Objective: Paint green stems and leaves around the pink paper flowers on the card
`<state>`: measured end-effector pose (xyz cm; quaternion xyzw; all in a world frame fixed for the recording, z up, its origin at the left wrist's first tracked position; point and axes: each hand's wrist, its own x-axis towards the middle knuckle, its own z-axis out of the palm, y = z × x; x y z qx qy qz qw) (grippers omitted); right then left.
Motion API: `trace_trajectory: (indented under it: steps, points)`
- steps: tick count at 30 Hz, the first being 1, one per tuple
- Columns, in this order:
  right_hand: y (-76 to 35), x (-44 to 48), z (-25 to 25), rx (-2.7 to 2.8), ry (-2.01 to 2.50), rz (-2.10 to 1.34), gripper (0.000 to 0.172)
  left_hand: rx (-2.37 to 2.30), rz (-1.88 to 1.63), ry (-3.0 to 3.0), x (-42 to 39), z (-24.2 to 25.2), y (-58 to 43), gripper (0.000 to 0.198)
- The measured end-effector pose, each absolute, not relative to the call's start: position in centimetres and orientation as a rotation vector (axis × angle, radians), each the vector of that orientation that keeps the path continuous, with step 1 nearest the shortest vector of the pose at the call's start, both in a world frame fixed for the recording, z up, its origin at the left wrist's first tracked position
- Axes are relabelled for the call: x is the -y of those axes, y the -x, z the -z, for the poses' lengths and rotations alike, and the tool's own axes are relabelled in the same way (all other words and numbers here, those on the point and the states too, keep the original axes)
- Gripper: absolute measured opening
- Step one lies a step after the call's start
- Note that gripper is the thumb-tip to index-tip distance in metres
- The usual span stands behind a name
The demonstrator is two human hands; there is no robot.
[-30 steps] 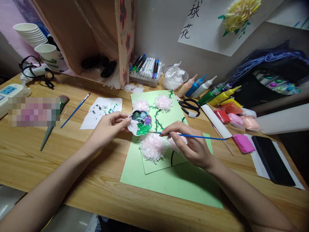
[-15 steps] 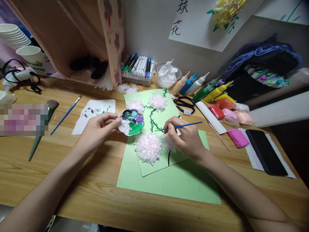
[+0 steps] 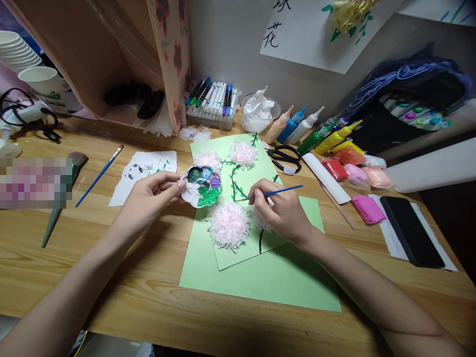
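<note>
My left hand (image 3: 148,198) pinches the rim of a small flower-shaped paint palette (image 3: 202,185) smeared with green, purple and dark paint, held just above the green paper (image 3: 260,277). A thin blue paintbrush (image 3: 277,192) is gripped by my right hand (image 3: 281,210), its tip touching the smaller green sheet beside a painted dark stem with green leaves (image 3: 235,184). Pink tissue pompom flowers (image 3: 228,224) lie on that sheet, one right under my right hand.
Scissors (image 3: 285,157), squeeze paint bottles (image 3: 308,134), clay packs (image 3: 351,173) and a black phone (image 3: 411,230) lie to the right. A marker tray (image 3: 211,106) and a tissue bowl (image 3: 260,113) stand at the back. A spare blue brush (image 3: 98,174), stained paper scrap (image 3: 143,168) and cups (image 3: 40,82) are left.
My right hand drew the brush off the palette and brought its tip to the paper by the stem. The view shifted slightly; my left hand kept the palette.
</note>
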<state>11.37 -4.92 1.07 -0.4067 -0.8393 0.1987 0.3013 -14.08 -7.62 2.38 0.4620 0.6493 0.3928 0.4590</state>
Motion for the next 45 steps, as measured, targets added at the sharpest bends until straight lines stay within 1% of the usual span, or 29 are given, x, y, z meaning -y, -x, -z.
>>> trace_trajectory:
  steps: [5,20,29,37,45]
  points:
    - [-11.5,4.9,-1.2,2.214,1.082,-0.578,0.022,-1.605,-0.958,-1.157,7.6,-2.2,14.2,0.026]
    - [-11.7,4.6,-1.1,2.201,1.124,-0.571,0.022,-1.61,-0.963,-1.145,7.6,-2.0,14.3,0.025]
    - [-12.0,4.3,-0.9,2.107,1.141,-0.706,0.026,-1.618,-0.956,-1.164,7.6,-2.1,14.3,0.027]
    - [-12.3,3.6,-0.4,1.971,1.232,-0.911,0.027,-1.61,-0.952,-1.156,7.6,-2.2,14.3,0.026]
    - [-12.4,3.3,-0.2,1.98,1.277,-0.915,0.026,-1.622,-0.949,-1.155,7.6,-2.3,14.3,0.029]
